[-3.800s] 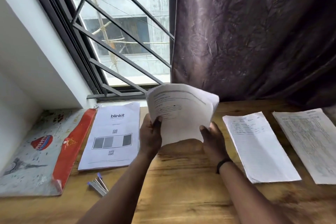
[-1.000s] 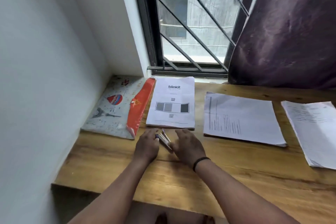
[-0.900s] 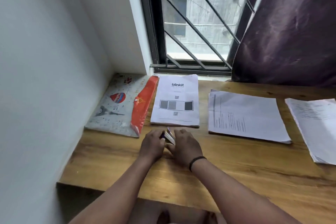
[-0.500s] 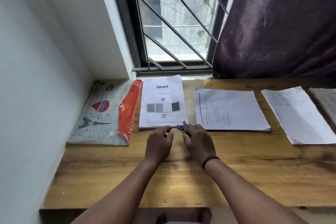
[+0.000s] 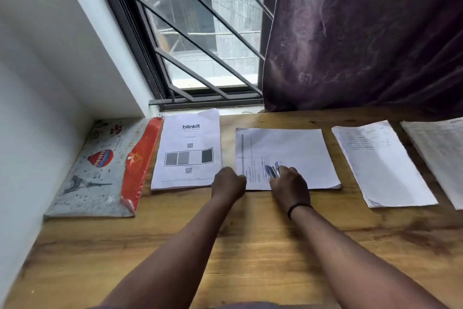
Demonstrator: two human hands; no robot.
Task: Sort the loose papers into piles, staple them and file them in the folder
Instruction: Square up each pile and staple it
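Blue stapler (image 5: 271, 170) pinched in right-hand fingers (image 5: 283, 173) over second pile (image 5: 300, 153); left hand (image 5: 228, 182) clenched

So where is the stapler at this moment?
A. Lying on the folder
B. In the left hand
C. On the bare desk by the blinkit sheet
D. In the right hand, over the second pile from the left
D: the right hand grips the stapler above the second pile.

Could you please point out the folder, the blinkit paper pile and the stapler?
folder (image 5: 100, 170), head view, patterned front.
blinkit paper pile (image 5: 188, 150), head view, top sheet's middle.
stapler (image 5: 271, 170), head view, blue body, in right hand.
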